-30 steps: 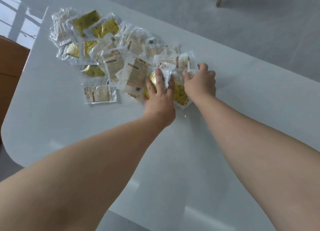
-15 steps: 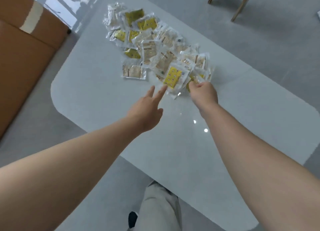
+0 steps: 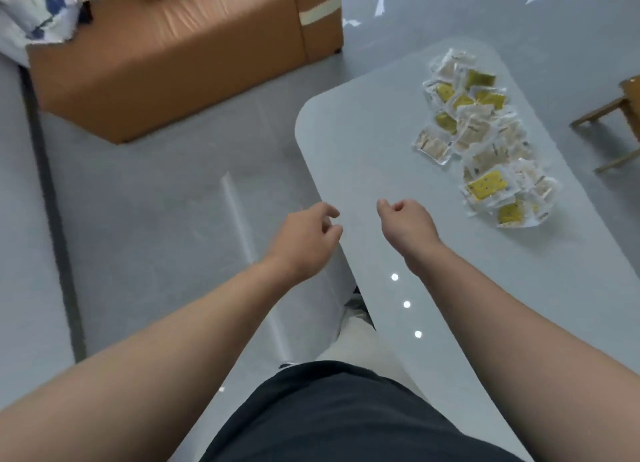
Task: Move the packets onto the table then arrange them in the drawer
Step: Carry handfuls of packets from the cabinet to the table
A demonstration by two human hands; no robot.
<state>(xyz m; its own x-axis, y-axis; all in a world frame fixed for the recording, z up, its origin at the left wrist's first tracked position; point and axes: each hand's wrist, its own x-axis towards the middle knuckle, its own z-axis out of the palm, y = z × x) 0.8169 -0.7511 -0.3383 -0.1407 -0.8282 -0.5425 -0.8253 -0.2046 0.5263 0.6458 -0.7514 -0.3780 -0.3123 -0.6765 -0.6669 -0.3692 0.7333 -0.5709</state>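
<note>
Drawn back from the heap reached into half a second ago, and turned leftward with the view. Left hand (image 3: 304,233) at frame centre, over the table's (image 3: 360,142) left edge, fingers loosely curled, nothing in them. Right hand (image 3: 407,224) just beside it above bare tabletop, fingers loosely curled under, likewise empty. Packets (image 3: 485,149) left in an overlapping strip at the right of the frame, clear pouches with yellow or pale contents, well apart from both hands. Reads as the first half of the task done, everything laid out on the table; probably a turn toward the drawer, which appears nowhere in frame. Pale grey glossy tabletop with rounded corners, three small light reflections (image 3: 407,304) along its near stretch. Grey floor (image 3: 138,201) to the left; tan leather sofa (image 3: 173,63) in the upper left with clutter piled on it; wooden chair legs (image 3: 609,115) at the right edge.
</note>
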